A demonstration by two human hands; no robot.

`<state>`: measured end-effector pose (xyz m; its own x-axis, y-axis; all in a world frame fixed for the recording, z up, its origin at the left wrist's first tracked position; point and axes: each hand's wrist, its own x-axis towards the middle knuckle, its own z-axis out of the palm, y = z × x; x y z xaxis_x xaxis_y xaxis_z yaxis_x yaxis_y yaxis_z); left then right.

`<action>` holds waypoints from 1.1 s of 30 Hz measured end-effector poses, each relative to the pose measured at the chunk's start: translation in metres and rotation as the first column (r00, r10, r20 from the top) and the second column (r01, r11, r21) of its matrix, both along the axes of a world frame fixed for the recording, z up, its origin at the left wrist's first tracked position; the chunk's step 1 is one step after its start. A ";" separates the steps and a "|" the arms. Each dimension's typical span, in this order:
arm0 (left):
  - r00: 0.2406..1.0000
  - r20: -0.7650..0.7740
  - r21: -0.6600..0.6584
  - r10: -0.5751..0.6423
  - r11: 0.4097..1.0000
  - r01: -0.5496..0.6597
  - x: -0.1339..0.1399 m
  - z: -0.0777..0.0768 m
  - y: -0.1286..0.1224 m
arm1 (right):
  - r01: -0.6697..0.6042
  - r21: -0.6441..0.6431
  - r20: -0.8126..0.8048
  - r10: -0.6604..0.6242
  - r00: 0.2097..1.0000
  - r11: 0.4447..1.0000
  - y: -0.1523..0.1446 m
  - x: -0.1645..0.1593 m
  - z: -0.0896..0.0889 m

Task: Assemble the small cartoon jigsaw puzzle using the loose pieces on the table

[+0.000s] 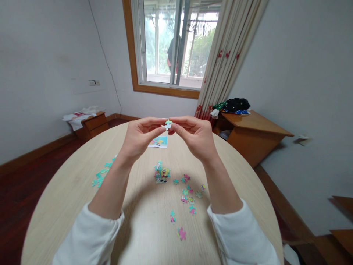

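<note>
Above the far part of the round table, my left hand and my right hand meet fingertip to fingertip. Both pinch small jigsaw puzzle pieces, coloured pale blue and green; whether they are joined is too small to tell. Below them on the table lies a partly joined puzzle section with a yellow cartoon figure. A picture card of the same style lies behind it, partly covered by my left hand. Loose pink and teal pieces are scattered near my right forearm.
More teal pieces lie left of my left forearm. The pale wooden table has a curved edge. Beyond it stand a wooden desk with cloths, a small cabinet and a window with a curtain.
</note>
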<state>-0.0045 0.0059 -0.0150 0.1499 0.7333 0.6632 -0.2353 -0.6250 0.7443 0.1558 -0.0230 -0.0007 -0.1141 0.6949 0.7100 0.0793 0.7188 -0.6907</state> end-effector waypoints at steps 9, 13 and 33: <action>1.000 0.008 0.007 -0.013 1.000 0.013 0.003 0.002 -0.002 | 0.012 0.016 -0.027 -0.012 1.000 1.000 0.001 0.000 0.001; 0.999 0.012 0.008 -0.041 0.999 0.041 0.003 0.001 -0.001 | 0.023 0.005 -0.014 -0.023 1.000 1.000 0.001 0.001 0.002; 0.996 0.025 0.004 -0.082 0.997 0.081 0.002 -0.003 0.003 | -0.032 -0.015 -0.023 0.031 0.999 0.999 0.000 -0.002 0.002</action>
